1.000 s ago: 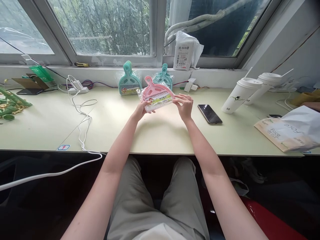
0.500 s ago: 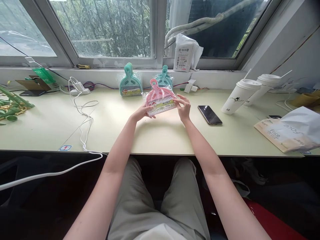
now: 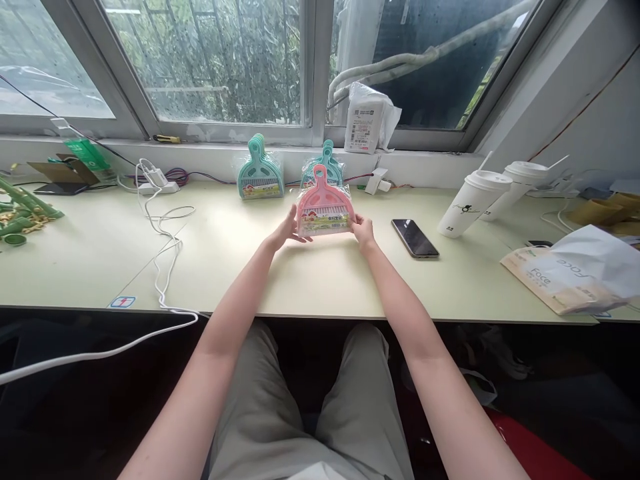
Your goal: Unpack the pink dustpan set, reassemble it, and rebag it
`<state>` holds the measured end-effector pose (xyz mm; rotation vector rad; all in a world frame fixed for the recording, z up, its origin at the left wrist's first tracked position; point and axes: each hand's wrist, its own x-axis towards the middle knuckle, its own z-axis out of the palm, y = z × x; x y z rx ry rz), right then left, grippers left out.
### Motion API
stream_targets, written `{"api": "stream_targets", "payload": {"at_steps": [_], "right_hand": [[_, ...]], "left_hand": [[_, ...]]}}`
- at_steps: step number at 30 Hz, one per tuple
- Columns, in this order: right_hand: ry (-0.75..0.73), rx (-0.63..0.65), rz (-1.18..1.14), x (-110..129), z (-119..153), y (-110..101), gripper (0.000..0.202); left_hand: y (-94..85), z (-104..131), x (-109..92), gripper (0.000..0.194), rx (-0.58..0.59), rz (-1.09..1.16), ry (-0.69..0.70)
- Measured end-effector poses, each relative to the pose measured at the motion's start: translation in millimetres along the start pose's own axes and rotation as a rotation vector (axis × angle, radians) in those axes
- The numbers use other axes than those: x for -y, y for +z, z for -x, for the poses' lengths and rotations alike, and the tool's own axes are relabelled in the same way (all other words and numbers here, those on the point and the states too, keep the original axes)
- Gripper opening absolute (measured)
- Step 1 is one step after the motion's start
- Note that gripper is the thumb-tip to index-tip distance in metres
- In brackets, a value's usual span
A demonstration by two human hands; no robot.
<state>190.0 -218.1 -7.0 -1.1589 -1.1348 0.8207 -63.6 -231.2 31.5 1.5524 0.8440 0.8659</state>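
Note:
A pink dustpan and brush set [image 3: 325,203] in clear plastic wrap stands nearly upright over the table, handle up, its printed label facing me. My left hand [image 3: 286,231] grips its lower left corner, thumb up along the side and fingers under the bottom edge. At the lower right corner, my right hand [image 3: 362,230] pinches the set with its fingers closed. Behind it, partly hidden, are wrapped teal dustpan sets [image 3: 327,155]. Another stack of teal dustpan sets [image 3: 259,170] leans by the wall to the left.
Right of my hands lie a phone [image 3: 415,238], two white lidded cups with straws [image 3: 470,203] and a paper bag [image 3: 565,270]. On the left, a white cable [image 3: 163,267] runs over the table [image 3: 320,287] from a power strip [image 3: 159,187]. A wrapped box [image 3: 367,123] stands on the sill.
The pink dustpan set has turned from tilted to nearly upright and squared to me. My right hand has slid down to its lower corner. The view has shifted slightly.

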Motion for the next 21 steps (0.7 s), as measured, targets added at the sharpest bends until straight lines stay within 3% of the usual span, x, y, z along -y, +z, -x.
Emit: {"api": "stream_targets", "payload": {"at_steps": [4, 9, 11, 16, 21], "right_hand": [[-0.037, -0.092, 0.216, 1.3, 2.9, 0.6, 0.02], [-0.053, -0.053, 0.506, 6.8, 15.5, 2.9, 0.012], [-0.073, -0.024, 0.573, 7.2, 19.1, 5.5, 0.008], [-0.101, -0.036, 0.702, 1.8, 8.4, 17.7, 0.007], [-0.117, -0.038, 0.722, -10.8, -28.2, 34.1, 0.011]], "left_hand": [[4.8, -9.7, 10.6, 0.081, -0.155, -0.07, 0.079], [4.4, -20.3, 30.9, 0.024, -0.42, -0.271, 0.114], [0.9, -22.1, 35.5, 0.013, -0.517, -0.421, 0.131], [-13.0, -36.1, 39.1, 0.018, -0.608, -0.602, 0.104], [-35.6, -78.6, 41.3, 0.024, -0.607, -0.604, 0.103]]}}
